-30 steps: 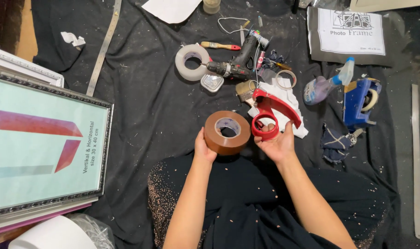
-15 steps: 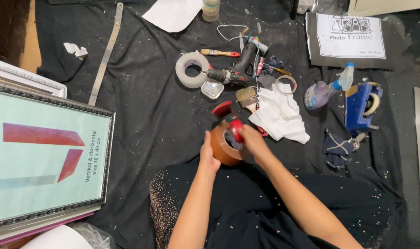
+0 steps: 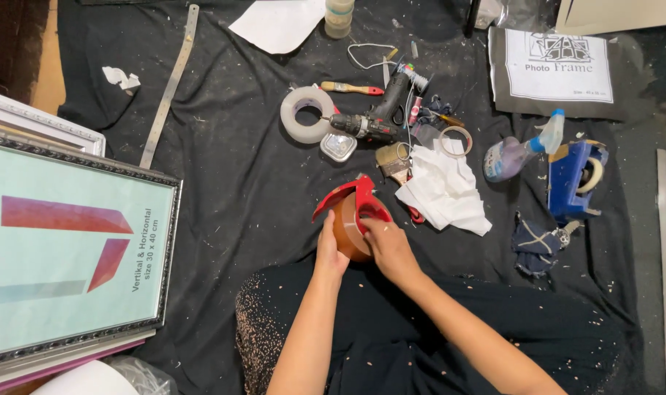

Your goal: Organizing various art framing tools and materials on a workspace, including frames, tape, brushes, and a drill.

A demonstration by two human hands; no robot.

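Brown tape roll (image 3: 345, 235) and red dispenser (image 3: 351, 199) were gripped together.
Left hand (image 3: 328, 251) steadied the roll; right hand (image 3: 388, 245) pressed it in, over black cloth (image 3: 231, 161).

The tape roll (image 3: 345, 232) is brown, its dispenser (image 3: 353, 197) red. The cloth (image 3: 238, 168) underneath is black, flecked with pale specks. Near it lie a white tissue (image 3: 444, 194), a blue dispenser (image 3: 570, 179), a whitish clear tape roll (image 3: 307, 114) and a brush (image 3: 351, 88) with a yellow-and-red handle. The frame (image 3: 70, 256) has a dark ornate edge around a pale green sheet with red shapes.
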